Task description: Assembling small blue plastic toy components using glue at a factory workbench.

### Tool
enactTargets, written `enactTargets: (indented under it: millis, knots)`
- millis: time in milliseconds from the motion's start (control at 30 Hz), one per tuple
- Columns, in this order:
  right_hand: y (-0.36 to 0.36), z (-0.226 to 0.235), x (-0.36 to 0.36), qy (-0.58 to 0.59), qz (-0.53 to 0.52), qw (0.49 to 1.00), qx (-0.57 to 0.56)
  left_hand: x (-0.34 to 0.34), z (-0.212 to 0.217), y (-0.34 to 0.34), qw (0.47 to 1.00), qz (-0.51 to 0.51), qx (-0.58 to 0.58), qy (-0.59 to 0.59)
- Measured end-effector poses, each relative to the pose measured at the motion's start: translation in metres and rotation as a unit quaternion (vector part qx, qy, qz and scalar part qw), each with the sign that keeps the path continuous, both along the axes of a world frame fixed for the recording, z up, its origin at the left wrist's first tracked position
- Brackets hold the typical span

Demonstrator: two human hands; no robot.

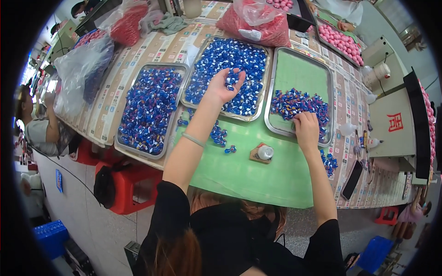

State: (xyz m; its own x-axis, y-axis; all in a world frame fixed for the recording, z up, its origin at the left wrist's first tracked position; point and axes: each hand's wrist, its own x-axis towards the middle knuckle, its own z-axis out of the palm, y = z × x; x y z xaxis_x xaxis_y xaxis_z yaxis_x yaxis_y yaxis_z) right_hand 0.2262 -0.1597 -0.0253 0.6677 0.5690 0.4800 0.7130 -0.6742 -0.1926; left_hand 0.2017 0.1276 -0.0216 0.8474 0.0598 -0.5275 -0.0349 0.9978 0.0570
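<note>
Over the middle tray [260,108], full of small blue-and-white pieces [207,69], my left hand [224,85] is turned palm up. Its curled fingers cradle a few of these pieces. My right hand [305,125] reaches into the right tray [328,69], where a heap of small blue, purple and reddish pieces [301,102] lies on a green lining. Its fingertips are pinched together at the heap's near edge; whatever they hold is hidden. To the left, another tray [172,120] is filled with similar pieces [149,108].
Loose pieces [218,134] lie on the green sheet [258,181], beside a small glass jar [265,152] on a block. A phone [352,180] and tools lie right. Behind the trays stand bags of red pieces [258,23] and a tray of pink pieces [340,41]. Another person [43,124] sits left.
</note>
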Motion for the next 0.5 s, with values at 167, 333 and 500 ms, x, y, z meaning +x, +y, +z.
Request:
enactTargets:
  millis: [167, 333, 500]
  knots:
    - [0.000, 0.004, -0.008, 0.176, -0.046, 0.963, 0.199, -0.011, -0.013, 0.009, 0.986, -0.056, -0.093, -0.127]
    - [-0.010, 0.001, 0.001, 0.452, -0.030, 0.759, 0.468, -0.034, 0.008, -0.011, 0.990, -0.044, -0.089, -0.103]
    - [-0.013, 0.003, 0.003, 0.524, 0.003, 0.622, 0.582, -0.078, 0.005, -0.031, 0.982, -0.110, -0.081, -0.128]
